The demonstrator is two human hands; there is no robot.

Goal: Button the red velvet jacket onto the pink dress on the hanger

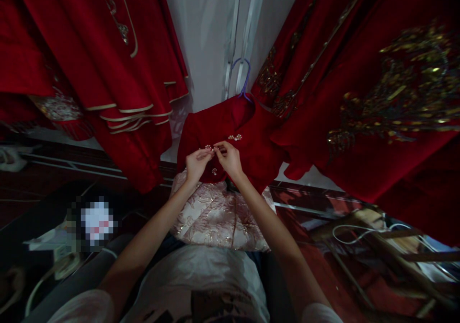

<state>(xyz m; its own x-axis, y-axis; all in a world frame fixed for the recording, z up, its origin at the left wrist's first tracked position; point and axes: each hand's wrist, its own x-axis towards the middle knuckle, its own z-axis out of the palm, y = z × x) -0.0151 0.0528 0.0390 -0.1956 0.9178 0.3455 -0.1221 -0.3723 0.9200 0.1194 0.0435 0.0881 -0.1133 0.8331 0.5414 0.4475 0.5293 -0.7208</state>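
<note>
A short red jacket [263, 141] hangs from a purple hanger [246, 76] in front of me. Pearl-like beaded frog fastenings sit along its front: one fastening [235, 137] shows above my hands and another [214, 171] below. Between them, my left hand [197, 164] pinches the left part of a beaded frog fastening [208, 147]. My right hand [229, 160] closes thumb and finger on the same fastening from the right, and the fingertips of both hands nearly meet. The exact grip at the fingertips is partly hidden. Under the jacket lies a pale pink brocade cloth [215, 217] across my lap.
Red garments with gold trim [132, 74] hang at the left, and a red garment with gold beadwork [398, 88] hangs at the right. Behind is a white panel [201, 30] with metal rails. A wooden frame [345, 260] with a white cord stands at lower right.
</note>
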